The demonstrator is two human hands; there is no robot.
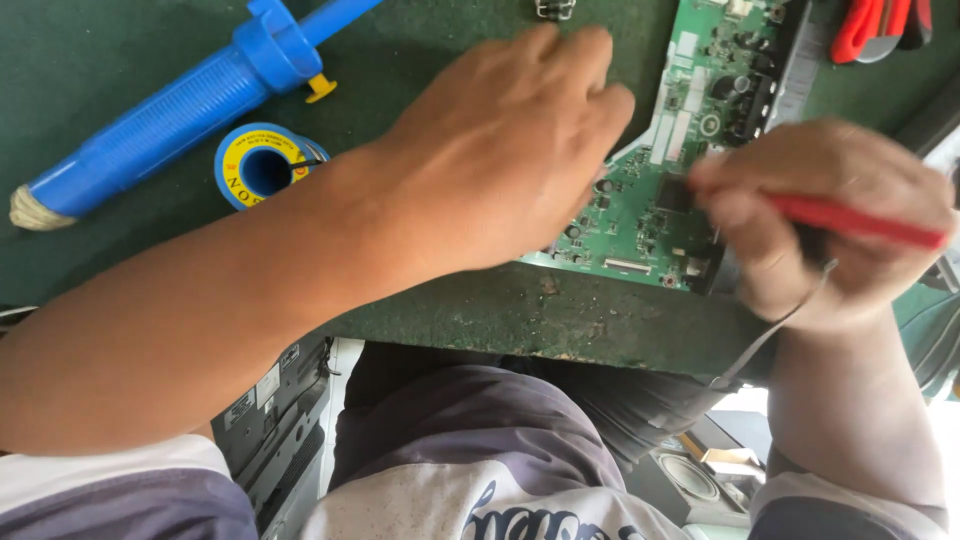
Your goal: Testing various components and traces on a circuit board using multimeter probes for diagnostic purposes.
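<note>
Under both hands lies the green circuit board (650, 200): left hand (500, 160) rests spread over its edge, steadying; right hand (820, 220) pinches a red-handled tool (860, 222), tip hidden, probably soldering. Next calls for a steady touch.

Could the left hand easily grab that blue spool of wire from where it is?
Probably yes. The left hand rests on the green circuit board, and the blue spool lies uncovered on the green mat beside that forearm, with nothing between them.
</note>
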